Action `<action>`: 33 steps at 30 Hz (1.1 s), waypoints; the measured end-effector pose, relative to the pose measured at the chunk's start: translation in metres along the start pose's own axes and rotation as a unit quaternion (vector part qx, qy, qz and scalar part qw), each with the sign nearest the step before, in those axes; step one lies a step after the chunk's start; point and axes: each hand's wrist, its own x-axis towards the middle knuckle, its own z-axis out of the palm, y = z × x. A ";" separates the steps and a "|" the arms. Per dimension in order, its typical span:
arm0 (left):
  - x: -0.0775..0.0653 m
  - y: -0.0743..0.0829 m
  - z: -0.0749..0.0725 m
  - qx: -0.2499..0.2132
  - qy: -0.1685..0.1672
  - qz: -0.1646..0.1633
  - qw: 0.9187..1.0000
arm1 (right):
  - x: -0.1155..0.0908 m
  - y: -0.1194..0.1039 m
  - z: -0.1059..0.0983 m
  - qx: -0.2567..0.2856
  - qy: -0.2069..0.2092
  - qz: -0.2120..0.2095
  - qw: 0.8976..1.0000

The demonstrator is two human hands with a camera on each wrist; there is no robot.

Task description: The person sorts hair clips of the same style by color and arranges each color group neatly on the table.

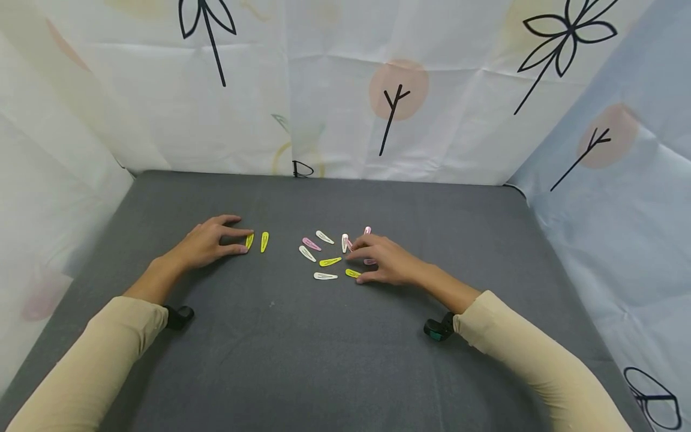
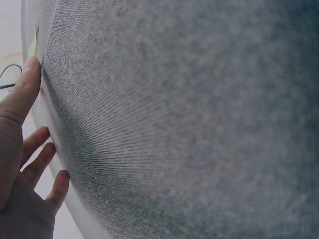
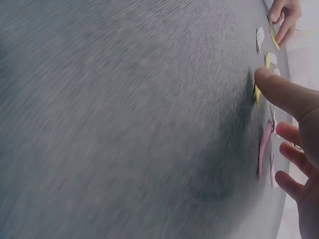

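Fingers of our left hand reach to a yellow hair clip, thumb and forefinger a little apart at it; we cannot tell whether they pinch it. Just to its right lies a second yellow clip. Our right hand has its fingers loosely spread over a scatter of pink clips, white clips and yellow ones, its thumb by another yellow clip on the grey desk.

Head view high, facing forward-down — wrist views low, close — all share grey tabletop.
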 end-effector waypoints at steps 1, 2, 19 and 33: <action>0.000 0.000 0.000 0.000 0.000 -0.001 1.000 | -0.003 0.002 0.000 0.003 0.000 -0.001 1.000; 0.000 0.000 0.001 -0.001 0.000 -0.002 1.000 | -0.005 0.003 -0.001 0.007 0.001 -0.003 1.000; 0.001 -0.001 0.001 0.001 0.005 0.001 1.000 | -0.019 0.015 -0.009 -0.008 0.006 0.016 1.000; 0.001 -0.001 0.002 0.001 0.004 0.000 1.000 | -0.014 0.010 -0.003 0.002 0.008 0.005 1.000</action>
